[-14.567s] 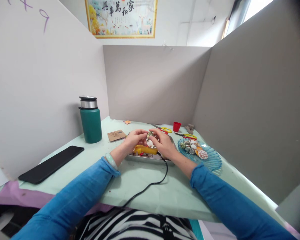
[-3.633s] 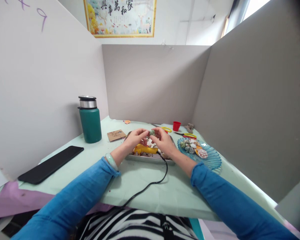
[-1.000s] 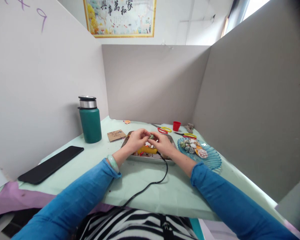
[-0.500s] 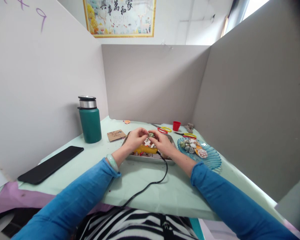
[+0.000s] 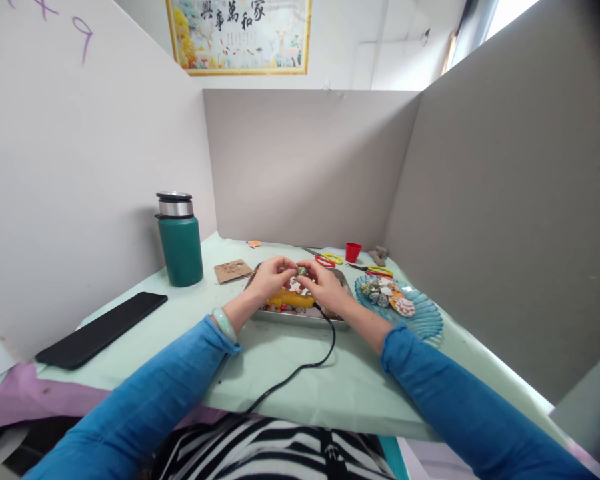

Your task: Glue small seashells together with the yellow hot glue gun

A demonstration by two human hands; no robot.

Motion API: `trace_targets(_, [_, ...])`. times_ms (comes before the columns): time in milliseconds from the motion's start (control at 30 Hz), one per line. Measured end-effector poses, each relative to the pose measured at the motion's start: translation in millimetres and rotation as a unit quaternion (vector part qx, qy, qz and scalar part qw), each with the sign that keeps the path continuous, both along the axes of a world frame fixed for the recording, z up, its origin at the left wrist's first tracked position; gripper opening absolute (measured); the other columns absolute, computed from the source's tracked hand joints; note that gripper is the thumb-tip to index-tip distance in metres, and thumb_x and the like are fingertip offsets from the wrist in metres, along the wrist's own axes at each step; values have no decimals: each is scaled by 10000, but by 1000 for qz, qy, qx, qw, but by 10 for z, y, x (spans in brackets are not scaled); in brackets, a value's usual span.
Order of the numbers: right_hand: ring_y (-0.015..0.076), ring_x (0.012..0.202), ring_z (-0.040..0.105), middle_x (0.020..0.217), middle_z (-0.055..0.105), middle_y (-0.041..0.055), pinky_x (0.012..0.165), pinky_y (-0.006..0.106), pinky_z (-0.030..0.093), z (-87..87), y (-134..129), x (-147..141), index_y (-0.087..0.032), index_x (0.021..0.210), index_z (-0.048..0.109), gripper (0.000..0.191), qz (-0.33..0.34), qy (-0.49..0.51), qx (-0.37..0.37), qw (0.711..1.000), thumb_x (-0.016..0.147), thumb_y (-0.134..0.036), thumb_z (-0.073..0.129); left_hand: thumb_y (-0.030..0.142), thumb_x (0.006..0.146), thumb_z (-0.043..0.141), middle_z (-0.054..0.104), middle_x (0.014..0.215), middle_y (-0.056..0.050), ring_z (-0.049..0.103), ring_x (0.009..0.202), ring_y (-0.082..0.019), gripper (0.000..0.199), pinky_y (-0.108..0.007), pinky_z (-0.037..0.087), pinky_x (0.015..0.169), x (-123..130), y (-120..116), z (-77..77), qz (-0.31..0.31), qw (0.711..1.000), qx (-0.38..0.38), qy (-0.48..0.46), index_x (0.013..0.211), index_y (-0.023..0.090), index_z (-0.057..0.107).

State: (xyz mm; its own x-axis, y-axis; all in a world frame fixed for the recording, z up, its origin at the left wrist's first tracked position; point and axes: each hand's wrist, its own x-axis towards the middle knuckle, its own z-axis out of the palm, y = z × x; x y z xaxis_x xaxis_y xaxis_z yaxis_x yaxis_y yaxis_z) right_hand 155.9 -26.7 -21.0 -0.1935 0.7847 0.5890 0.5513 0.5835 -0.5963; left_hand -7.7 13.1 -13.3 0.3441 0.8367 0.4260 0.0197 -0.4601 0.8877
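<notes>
A small greenish seashell (image 5: 302,271) is held between the fingertips of both hands, above a metal tray (image 5: 286,318). My left hand (image 5: 271,279), with a pale green bangle at the wrist, pinches it from the left. From the right, the thumb and fingers of my right hand (image 5: 326,285) close on it. Below the hands, a yellow corded tool (image 5: 293,299), which looks like a hot glue gun, lies across the tray. White and red bits show in the tray under it; the hands hide part of them.
At right, a blue glass plate (image 5: 427,322) bears several shells (image 5: 381,291). Behind are two pairs of scissors (image 5: 330,260) and a red cup (image 5: 353,252). A brown card (image 5: 233,271), green bottle (image 5: 180,250) and black phone-like slab (image 5: 103,330) lie left. A black cord (image 5: 300,366) crosses the table front. Grey panels enclose three sides.
Both hands stay in nearly the same place over the tray. The shell has shifted or turned very slightly between the fingertips.
</notes>
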Motion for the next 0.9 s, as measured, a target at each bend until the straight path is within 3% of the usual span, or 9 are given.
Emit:
trace_targets(600, [152,730,635,779,656,8,715,285,449,21,-56,-12,-189,1168,516,294,20,14,-21,999,903,-283,430,258,615,783,564,615,14,557,550,-80,265,-235,494,589,-63,-43,60,-128,969,-186,-102,762,118,613])
trace_targets(900, [147,750,639,833,660,21,725,283,459,-4,-32,-4,-188,1203,501,319,33,18,-22,999,923,-304,402,266,604,801,595,685,-2,598,609,-102,311,-252,522,608,-63,-45,55,-132,967,-186,-112,805,117,616])
